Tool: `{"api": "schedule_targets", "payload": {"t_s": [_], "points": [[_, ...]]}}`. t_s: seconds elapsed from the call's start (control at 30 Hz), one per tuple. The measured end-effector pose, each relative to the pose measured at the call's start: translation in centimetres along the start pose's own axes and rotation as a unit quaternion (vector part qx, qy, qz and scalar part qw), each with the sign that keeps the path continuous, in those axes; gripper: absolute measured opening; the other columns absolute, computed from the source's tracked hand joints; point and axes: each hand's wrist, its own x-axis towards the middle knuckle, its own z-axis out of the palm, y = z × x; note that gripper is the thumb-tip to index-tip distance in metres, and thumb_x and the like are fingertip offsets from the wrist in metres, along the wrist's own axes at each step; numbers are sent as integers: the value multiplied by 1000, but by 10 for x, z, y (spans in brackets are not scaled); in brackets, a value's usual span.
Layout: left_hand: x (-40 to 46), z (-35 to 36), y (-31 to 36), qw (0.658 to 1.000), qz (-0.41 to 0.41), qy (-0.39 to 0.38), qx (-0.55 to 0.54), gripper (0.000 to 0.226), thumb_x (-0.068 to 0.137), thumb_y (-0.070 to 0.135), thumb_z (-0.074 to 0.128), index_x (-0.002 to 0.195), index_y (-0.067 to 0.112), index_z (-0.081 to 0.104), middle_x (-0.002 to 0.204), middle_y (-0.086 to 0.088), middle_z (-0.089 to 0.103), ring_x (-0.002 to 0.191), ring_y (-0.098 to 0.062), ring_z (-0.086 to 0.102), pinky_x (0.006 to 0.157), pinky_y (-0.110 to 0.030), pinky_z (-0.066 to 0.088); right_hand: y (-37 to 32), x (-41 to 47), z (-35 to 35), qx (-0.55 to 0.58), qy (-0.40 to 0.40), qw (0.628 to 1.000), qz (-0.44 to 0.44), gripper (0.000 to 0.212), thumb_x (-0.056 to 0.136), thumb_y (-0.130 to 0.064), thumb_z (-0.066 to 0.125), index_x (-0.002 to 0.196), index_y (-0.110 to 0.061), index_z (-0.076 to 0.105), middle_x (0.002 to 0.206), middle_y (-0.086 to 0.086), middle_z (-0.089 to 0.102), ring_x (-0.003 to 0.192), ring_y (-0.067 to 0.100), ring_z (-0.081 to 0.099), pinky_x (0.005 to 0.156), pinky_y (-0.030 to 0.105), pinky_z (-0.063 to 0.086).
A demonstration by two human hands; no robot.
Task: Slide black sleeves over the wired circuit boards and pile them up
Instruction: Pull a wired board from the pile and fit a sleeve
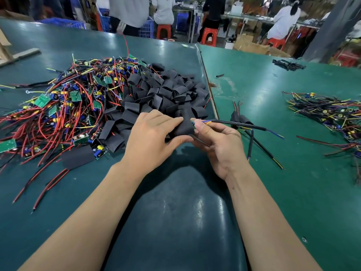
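Observation:
My left hand (152,132) pinches a black sleeve (182,129) between thumb and fingers over the green table. My right hand (216,141) grips the circuit board inside that sleeve; only a green sliver of the board (193,123) shows at the sleeve's right mouth, with its black cable (244,125) trailing right. A heap of loose black sleeves (166,94) lies just behind my hands. Left of it spreads a big tangle of bare wired boards (64,106) with red, black and yellow wires. One sleeved board (239,117) lies to the right of my hands.
A second bunch of wired boards (332,114) lies at the far right. A few black sleeves (289,64) sit at the back right. A flat sleeve (78,157) lies at the near left. A seam (207,83) splits the table. People sit on red stools (210,36) behind.

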Motion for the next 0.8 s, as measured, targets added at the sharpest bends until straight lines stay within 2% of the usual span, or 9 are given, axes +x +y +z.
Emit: {"api": "schedule_targets", "payload": {"t_s": [0.1, 0.2, 0.3, 0.37, 0.43, 0.53, 0.63, 0.73, 0.8], "points": [[0, 0, 0, 1000, 3, 3, 9, 52, 87, 50, 61, 109, 5, 73, 95, -4, 73, 82, -30, 63, 75, -43, 47, 1, -1, 2, -17, -3, 1000, 4, 5, 82, -4, 71, 78, -4, 70, 69, 6, 69, 61, 17, 65, 70, 32, 59], [1, 0, 0, 1000, 0, -8, 1, 51, 89, 49, 60, 113, 6, 72, 99, -6, 73, 84, -31, 65, 74, -45, 48, 2, 0, 3, -9, -8, 1000, 12, 20, 85, -3, 68, 67, -11, 70, 65, 5, 68, 56, 16, 64, 66, 31, 60], [2, -1, -2, 999, 1, -12, -41, 48, 88, 46, 65, 117, 7, 71, 102, -6, 71, 88, -29, 67, 73, -46, 51, 1, 0, 3, -4, -31, 999, 12, 6, 85, -7, 69, 80, -11, 67, 69, 3, 69, 58, 18, 64, 67, 32, 60], [2, -2, -5, 999, 22, -15, -48, 48, 88, 46, 62, 119, 10, 70, 104, -5, 70, 89, -27, 66, 72, -46, 51, 1, -1, 1, -22, -57, 998, 14, 15, 76, -15, 74, 88, -12, 65, 73, 3, 70, 61, 18, 65, 64, 31, 58], [2, -2, -7, 998, 49, -18, -41, 52, 86, 50, 61, 119, 11, 70, 106, -3, 70, 88, -29, 64, 72, -46, 48, 1, -2, -1, -95, -59, 994, 9, 16, 74, -18, 77, 86, -13, 68, 69, 3, 69, 58, 16, 64, 57, 27, 54], [2, -3, -8, 999, 43, 26, -14, 58, 84, 56, 65, 119, 10, 70, 112, -3, 69, 94, -31, 61, 79, -47, 45, -3, 2, -6, -147, 13, 988, -40, 8, 83, -15, 74, 86, -11, 68, 58, 2, 64, 51, 15, 58, 48, 22, 45], [0, -6, -9, 994, -13, 103, -10, 49, 92, 51, 61, 118, 10, 69, 111, -5, 68, 99, -30, 58, 84, -46, 43, -19, 12, -25, -9, 155, 985, -71, 8, 88, -14, 70, 84, -11, 64, 58, 2, 67, 51, 13, 63, 47, 19, 49], [-5, -4, -7, 995, -41, 89, -30, 40, 97, 42, 56, 114, 9, 69, 102, -4, 68, 93, -32, 58, 82, -47, 43, -31, 21, -47, 128, 257, 956, -53, 11, 91, -10, 67, 84, -5, 60, 59, 7, 68, 52, 15, 65, 50, 20, 54], [-6, 0, -3, 995, -46, 66, -51, 38, 96, 40, 56, 113, 8, 69, 98, -2, 68, 92, -31, 58, 83, -46, 43, -37, 32, -56, 168, 286, 943, -28, 12, 92, -7, 65, 83, -1, 58, 67, 11, 66, 58, 18, 65, 53, 22, 57]]}}
